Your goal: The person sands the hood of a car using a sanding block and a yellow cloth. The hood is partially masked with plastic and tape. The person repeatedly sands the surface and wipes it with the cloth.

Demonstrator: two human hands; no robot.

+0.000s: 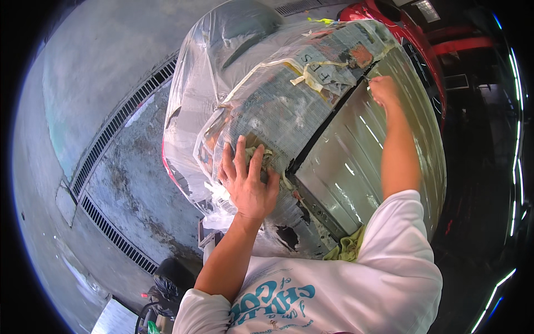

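Brace your left hand (248,186), fingers spread, on the masking paper (286,108) beneath it, and guide your curled right hand (384,91), contents indiscernible, lightly over the ribbed panel (345,161) below.

Downward fisheye view, head-worn

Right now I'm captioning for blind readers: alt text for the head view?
A person's spread left hand rests on newspaper masking; the closed right hand is at a glossy beige vehicle panel. Plastic sheeting drapes leftward.
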